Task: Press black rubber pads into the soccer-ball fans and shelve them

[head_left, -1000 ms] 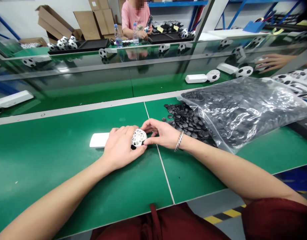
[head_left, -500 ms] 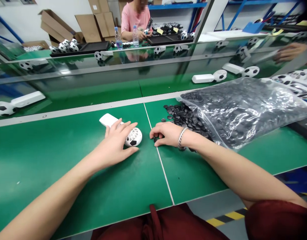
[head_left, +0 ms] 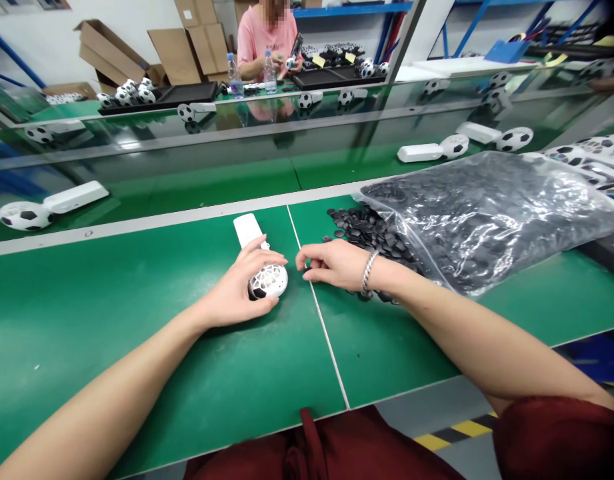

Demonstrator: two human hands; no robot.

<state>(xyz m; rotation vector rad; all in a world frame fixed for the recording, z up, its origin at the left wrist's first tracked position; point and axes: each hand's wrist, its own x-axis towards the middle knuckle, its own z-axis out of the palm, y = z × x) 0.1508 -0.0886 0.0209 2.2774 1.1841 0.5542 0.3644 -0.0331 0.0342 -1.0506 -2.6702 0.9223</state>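
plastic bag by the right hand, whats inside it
The clear plastic bag is packed with small black pieces; glare and the pile hide those deeper in.

Bright, even light — glare streaks the plastic bag and glass partition — faint shadows on the counter, edges bowed by wide-angle distortion.

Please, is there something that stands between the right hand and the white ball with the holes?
Nothing lies on the green mat in that gap. But the left hand, resting on the white lattice ball, curves over the ball's upper side, so its fingertips come nearest the right hand.
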